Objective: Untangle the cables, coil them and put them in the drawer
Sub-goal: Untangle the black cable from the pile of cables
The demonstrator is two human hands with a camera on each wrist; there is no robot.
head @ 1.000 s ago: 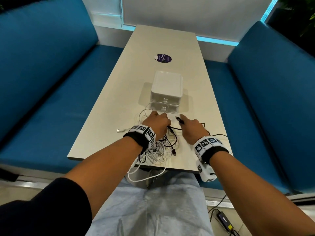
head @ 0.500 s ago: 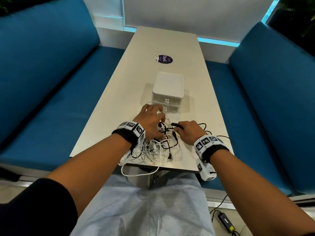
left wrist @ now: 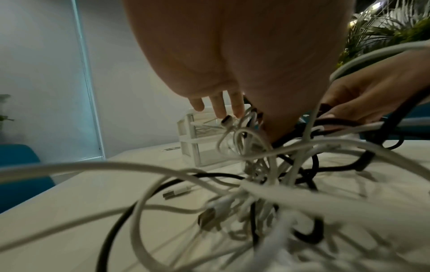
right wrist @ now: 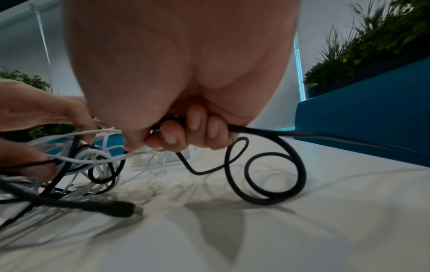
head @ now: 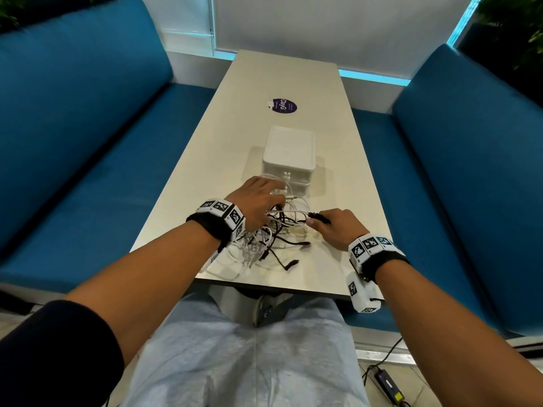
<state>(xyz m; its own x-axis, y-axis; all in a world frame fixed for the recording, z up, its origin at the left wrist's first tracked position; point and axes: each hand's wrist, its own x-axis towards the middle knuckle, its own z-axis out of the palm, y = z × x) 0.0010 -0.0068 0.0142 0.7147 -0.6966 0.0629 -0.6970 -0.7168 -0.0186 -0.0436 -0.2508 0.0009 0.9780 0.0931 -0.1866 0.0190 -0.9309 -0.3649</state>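
White and black cables (head: 271, 239) are lying knotted together in one heap at the near end of the desk (head: 211, 160), just in front of the small white drawer unit (head: 289, 158), whose two drawers are sitting closed.

The left hand (head: 258, 201) is reaching down into the far side of the heap with its fingers (left wrist: 218, 108) fairly straight among the white loops; whether it is actually pinching a strand is impossible to tell.

The right hand (head: 338, 227) is curling its fingers (right wrist: 193, 127) round a black cable (right wrist: 267, 165) close to its plug end, with the slack looping on the desk beside it.

These cords are looking light, limp and springy, so they are likely sliding easily but snagging wherever a connector is catching a loop. The black cable seems thicker and stiffer than the thin white ones. The safest hold is probably at the moulded plug, feeding that end back through the loops while the other hand is steadying the heap, rather than tugging mid-length, which is likely tightening the knot.
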